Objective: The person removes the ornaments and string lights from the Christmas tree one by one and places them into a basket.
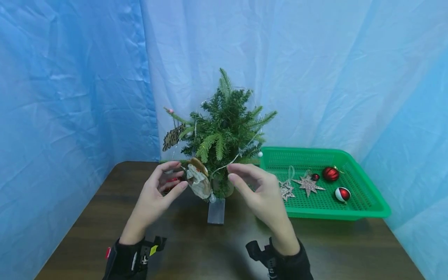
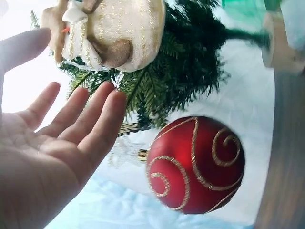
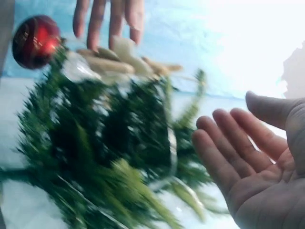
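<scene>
A small artificial Christmas tree (image 1: 227, 120) stands in the middle of the table. At its lower left front hangs a cream fabric ornament (image 1: 198, 181) with brown parts and gold threads, seen close in the left wrist view. My left hand (image 1: 159, 192) is beside this ornament, fingers spread and fingertips right at its edge. Below the fingers in the left wrist view is a red ball (image 2: 195, 164) with gold swirls, mostly hidden behind the hand in the head view. My right hand (image 1: 260, 190) hovers at the tree's lower right, fingers loosely bent and holding nothing.
A green basket (image 1: 376, 210) at the right holds glittery stars (image 1: 309, 184), a red ball (image 1: 330, 174) and a red-and-white ball (image 1: 342, 194). A wooden lettered ornament (image 1: 174, 137) hangs on the left branch. A grey flat piece (image 1: 216, 212) lies before the tree's base.
</scene>
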The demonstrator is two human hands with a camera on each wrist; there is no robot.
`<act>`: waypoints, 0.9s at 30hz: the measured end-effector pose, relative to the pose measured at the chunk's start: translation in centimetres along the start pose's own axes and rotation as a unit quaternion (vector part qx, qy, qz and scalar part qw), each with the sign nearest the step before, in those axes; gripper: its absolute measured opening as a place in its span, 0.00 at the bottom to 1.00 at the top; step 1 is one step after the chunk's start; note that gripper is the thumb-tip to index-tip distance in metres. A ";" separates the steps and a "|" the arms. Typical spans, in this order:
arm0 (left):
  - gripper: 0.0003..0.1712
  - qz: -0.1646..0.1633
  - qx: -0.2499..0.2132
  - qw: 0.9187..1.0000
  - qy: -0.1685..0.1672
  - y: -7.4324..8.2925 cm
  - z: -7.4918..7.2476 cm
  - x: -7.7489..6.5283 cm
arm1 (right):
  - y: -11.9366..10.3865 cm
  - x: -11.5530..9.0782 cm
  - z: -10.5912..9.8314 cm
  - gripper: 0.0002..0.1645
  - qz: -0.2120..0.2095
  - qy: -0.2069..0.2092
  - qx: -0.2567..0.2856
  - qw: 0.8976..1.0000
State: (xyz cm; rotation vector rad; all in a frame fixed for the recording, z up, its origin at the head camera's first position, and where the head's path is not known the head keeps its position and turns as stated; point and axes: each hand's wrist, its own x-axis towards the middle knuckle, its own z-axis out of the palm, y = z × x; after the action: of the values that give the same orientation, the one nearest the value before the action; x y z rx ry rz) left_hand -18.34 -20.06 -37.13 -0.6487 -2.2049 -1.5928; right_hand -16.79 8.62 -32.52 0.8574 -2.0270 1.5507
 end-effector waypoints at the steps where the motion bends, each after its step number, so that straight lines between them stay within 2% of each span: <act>1: 0.31 -0.006 -0.018 1.000 -0.010 -0.2 -0.1 0.0 | 0.1 0.0 0.4 0.16 0.003 -0.001 0.011 1.000; 3: 0.30 -0.012 -0.041 0.999 -0.026 -0.5 -0.1 0.1 | 0.3 0.0 1.1 0.17 0.013 0.000 0.028 1.000; 6: 0.30 -0.017 -0.040 0.998 -0.039 -1.0 0.0 0.2 | 0.5 0.1 1.9 0.18 0.020 0.007 0.038 0.999; 13: 0.30 -0.039 -0.015 0.998 -0.045 -1.8 0.4 0.3 | 0.7 0.4 2.9 0.18 0.035 0.019 0.053 0.998; 21: 0.28 -0.046 -0.009 0.998 -0.051 -2.0 0.7 0.4 | 1.0 0.3 4.5 0.20 0.014 0.018 0.096 0.995; 27: 0.30 -0.054 -0.016 0.997 -0.058 -2.1 1.0 0.5 | 1.0 0.3 5.4 0.24 0.037 0.017 0.129 0.991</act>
State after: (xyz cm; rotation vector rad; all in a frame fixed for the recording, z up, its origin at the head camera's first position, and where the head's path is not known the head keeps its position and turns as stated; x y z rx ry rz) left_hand -19.89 -19.64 -38.84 -0.6574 -2.3378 -1.6858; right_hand -17.53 3.58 -34.44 0.8505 -1.8788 1.8859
